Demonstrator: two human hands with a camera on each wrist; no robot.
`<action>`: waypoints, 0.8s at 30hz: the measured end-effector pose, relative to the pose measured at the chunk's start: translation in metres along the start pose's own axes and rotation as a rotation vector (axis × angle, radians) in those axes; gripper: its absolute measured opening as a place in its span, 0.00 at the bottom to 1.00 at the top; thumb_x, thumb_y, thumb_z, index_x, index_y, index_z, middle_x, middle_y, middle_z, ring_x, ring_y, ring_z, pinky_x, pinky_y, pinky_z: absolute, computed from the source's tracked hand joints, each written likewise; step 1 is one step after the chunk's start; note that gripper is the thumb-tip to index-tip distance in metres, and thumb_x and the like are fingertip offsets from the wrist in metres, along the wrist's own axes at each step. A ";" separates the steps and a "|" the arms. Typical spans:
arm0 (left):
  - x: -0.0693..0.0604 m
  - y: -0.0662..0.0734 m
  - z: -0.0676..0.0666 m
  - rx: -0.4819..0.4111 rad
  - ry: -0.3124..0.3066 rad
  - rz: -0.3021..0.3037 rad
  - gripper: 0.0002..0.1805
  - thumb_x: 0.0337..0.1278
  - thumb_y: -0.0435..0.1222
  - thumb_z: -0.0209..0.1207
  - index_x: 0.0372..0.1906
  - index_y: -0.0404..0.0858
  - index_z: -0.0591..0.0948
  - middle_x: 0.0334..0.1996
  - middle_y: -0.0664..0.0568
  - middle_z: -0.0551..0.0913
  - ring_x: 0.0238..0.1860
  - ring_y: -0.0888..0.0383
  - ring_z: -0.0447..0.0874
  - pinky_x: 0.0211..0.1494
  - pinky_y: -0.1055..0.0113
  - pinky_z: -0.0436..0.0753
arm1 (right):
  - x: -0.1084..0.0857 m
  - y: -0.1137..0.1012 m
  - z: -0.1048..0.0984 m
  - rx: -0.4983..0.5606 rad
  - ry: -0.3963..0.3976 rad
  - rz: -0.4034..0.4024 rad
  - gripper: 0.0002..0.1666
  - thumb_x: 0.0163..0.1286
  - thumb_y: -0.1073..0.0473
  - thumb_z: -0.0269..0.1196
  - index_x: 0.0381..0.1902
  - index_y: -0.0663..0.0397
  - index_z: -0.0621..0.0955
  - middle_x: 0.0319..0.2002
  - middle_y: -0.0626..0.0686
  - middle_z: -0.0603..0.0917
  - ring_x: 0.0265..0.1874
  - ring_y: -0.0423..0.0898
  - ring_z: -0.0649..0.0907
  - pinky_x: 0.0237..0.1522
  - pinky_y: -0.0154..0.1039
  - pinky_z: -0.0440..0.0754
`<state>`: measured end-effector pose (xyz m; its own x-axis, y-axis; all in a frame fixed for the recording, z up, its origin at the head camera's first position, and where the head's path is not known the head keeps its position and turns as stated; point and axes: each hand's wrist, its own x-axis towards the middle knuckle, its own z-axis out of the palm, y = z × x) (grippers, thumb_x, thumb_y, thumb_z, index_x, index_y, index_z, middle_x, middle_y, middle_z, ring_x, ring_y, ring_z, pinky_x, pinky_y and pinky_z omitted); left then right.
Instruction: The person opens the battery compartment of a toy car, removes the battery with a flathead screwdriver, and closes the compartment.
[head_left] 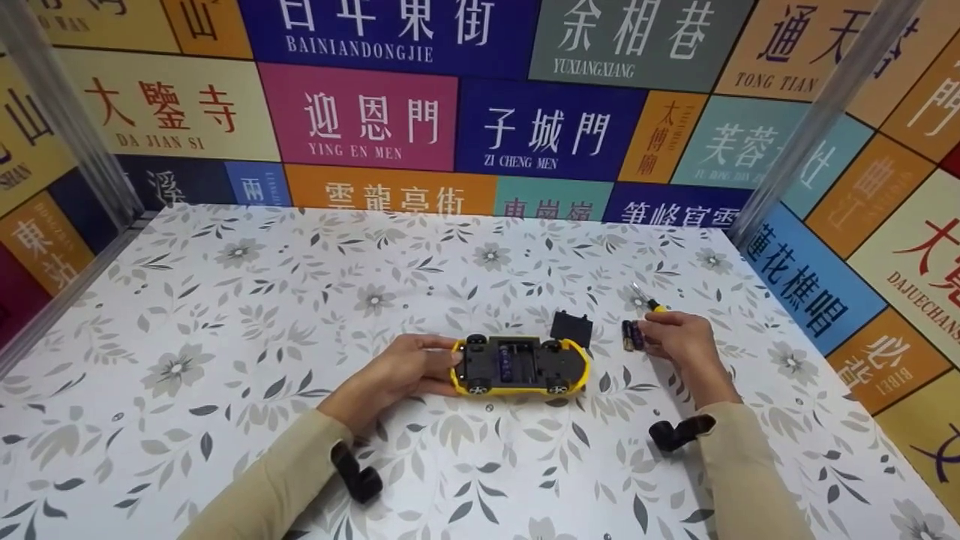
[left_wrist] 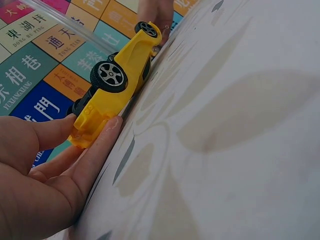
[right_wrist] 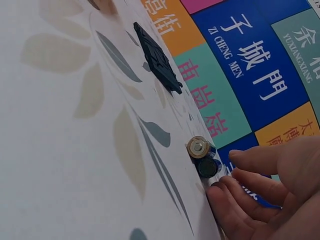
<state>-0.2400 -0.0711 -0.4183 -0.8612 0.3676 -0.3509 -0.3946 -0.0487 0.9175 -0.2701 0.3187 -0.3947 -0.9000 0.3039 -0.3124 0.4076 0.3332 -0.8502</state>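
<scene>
A yellow toy car (head_left: pixel 559 367) lies wheels-up, its underside showing an uncovered battery compartment (head_left: pixel 529 364). One dark purple battery (head_left: pixel 505 364) sits at that compartment's left side. My left hand (head_left: pixel 416 364) holds the car's left end between thumb and fingers; the left wrist view shows this grip on the yellow body (left_wrist: pixel 117 92). Two loose batteries (right_wrist: pixel 200 149) lie side by side on the table. Close beside them is my right hand (head_left: pixel 681 341), its fingers loosely bent and not closed around either battery. Whether a fingertip touches them I cannot tell.
The black battery cover (head_left: pixel 571 330) lies behind the car's right end. A screwdriver (head_left: pixel 649 298) with a yellow and black handle lies behind the loose batteries, partly hidden by my right hand. Printed panels (head_left: pixel 367 120) stand at the back of the flower-patterned table (head_left: pixel 247 300).
</scene>
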 end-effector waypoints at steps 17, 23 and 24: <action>0.000 0.001 0.000 0.001 -0.001 0.007 0.23 0.66 0.27 0.58 0.64 0.26 0.73 0.47 0.31 0.86 0.40 0.46 0.90 0.43 0.57 0.91 | -0.028 -0.035 0.009 -0.113 -0.012 -0.177 0.26 0.75 0.54 0.59 0.67 0.58 0.75 0.62 0.58 0.79 0.55 0.45 0.80 0.52 0.34 0.86; 0.001 0.000 0.000 -0.010 -0.008 0.007 0.22 0.66 0.27 0.58 0.63 0.27 0.74 0.46 0.35 0.88 0.39 0.48 0.90 0.41 0.58 0.91 | -0.042 -0.047 0.018 -0.103 -0.020 -0.238 0.24 0.75 0.55 0.60 0.65 0.58 0.76 0.63 0.59 0.79 0.53 0.42 0.81 0.51 0.34 0.87; 0.000 0.001 0.000 -0.011 -0.006 0.004 0.22 0.65 0.27 0.59 0.63 0.27 0.74 0.46 0.35 0.88 0.40 0.47 0.90 0.42 0.58 0.91 | -0.044 -0.049 0.019 -0.104 -0.020 -0.239 0.24 0.75 0.55 0.60 0.65 0.58 0.77 0.63 0.59 0.79 0.52 0.42 0.81 0.51 0.34 0.87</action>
<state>-0.2407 -0.0714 -0.4181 -0.8609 0.3731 -0.3459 -0.3944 -0.0600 0.9170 -0.2536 0.2723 -0.3473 -0.9752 0.1879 -0.1171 0.1956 0.4834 -0.8533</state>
